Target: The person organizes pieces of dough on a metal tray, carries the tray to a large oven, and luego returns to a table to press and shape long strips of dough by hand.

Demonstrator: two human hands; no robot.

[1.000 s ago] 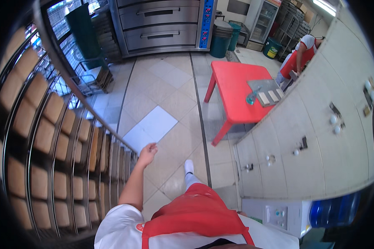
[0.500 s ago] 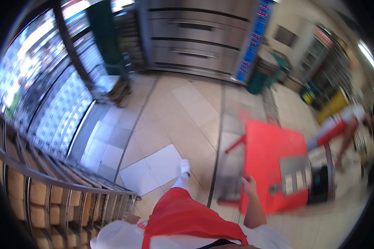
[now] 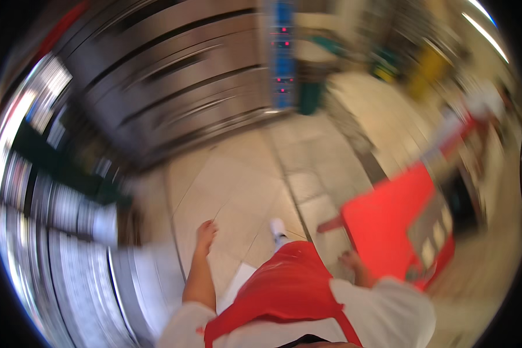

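My left hand [image 3: 206,236] hangs over the tiled floor, left of my forward foot. Its fingers are loosely bent and somewhat apart, with nothing visible in them. Beside the near left edge of a red table [image 3: 383,223], my right hand [image 3: 349,260] is low and smeared by motion, so its fingers do not show clearly. Whether it touches the table cannot be told. On that table lies a grey tray [image 3: 421,236] with several pale pieces in a row. I wear a red apron [image 3: 278,281] over white sleeves.
A wide steel deck oven [image 3: 180,87] with a blue control strip [image 3: 282,58] stands ahead. A green bin [image 3: 309,95] is beside it. Beyond the red table another person [image 3: 467,124] bends over. Glass panels [image 3: 69,278] line the left side.
My view has turned left and moved nearer the oven. My left hand has swung forward into sight. The bread rack at the lower left has gone out of view.
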